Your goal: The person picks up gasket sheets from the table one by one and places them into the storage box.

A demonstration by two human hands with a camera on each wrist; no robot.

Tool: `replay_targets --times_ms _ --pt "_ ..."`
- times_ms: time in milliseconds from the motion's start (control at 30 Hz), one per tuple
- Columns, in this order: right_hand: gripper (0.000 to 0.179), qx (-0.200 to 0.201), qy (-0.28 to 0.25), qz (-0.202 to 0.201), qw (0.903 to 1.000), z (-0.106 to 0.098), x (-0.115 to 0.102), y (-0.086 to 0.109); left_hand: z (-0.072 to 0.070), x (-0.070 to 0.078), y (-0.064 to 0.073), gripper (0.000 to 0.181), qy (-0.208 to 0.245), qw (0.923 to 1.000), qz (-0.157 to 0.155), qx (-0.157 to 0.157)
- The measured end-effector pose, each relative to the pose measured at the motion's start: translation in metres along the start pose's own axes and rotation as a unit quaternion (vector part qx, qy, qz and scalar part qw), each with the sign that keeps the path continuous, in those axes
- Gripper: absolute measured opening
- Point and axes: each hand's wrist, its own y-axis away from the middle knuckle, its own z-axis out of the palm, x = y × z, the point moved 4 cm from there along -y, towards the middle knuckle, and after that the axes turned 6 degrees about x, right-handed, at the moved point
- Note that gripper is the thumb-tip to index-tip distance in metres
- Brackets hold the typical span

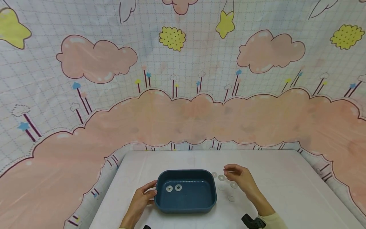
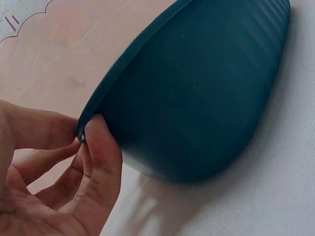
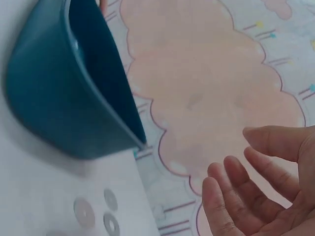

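A dark blue rectangular basin (image 1: 194, 200) stands on the white table, with two pale flat rings (image 1: 167, 189) lying on its floor toward the left. My left hand (image 1: 140, 196) pinches its left rim between thumb and fingers; the left wrist view shows this grip on the basin wall (image 2: 197, 98) closely. To the right of the basin, my right hand (image 1: 244, 181) hovers with fingers loosely bent. Nothing shows between those fingers (image 3: 214, 196) in the right wrist view. Several more rings (image 1: 219, 177) lie on the table beneath and beside that hand.
A white cloth covers the table (image 1: 291, 190). Behind it hangs a backdrop (image 1: 200, 121) printed with clouds and stars. A dark device (image 1: 253, 221) is worn on the right wrist, by a pale yellow sleeve (image 1: 274, 221).
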Motion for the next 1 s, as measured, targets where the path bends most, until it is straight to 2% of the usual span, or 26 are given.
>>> replay_targets --times_ms 367,500,800,1000 --pt "0.034 0.025 0.084 -0.038 0.9954 -0.024 0.016 -0.008 0.000 0.000 0.000 0.050 0.004 1.0000 0.001 -0.004" --pt "0.035 0.031 0.093 -0.045 0.9942 -0.029 0.021 -0.012 -0.001 0.000 -0.001 0.050 0.003 1.0000 0.003 -0.006" --pt "0.040 0.038 0.077 -0.056 0.9947 -0.035 0.035 -0.022 -0.001 -0.001 0.002 0.051 0.008 0.9999 0.005 -0.009" --pt "0.044 0.053 0.103 -0.044 0.9923 -0.037 0.054 -0.031 -0.001 -0.002 0.005 0.051 0.008 0.9999 0.004 -0.008"
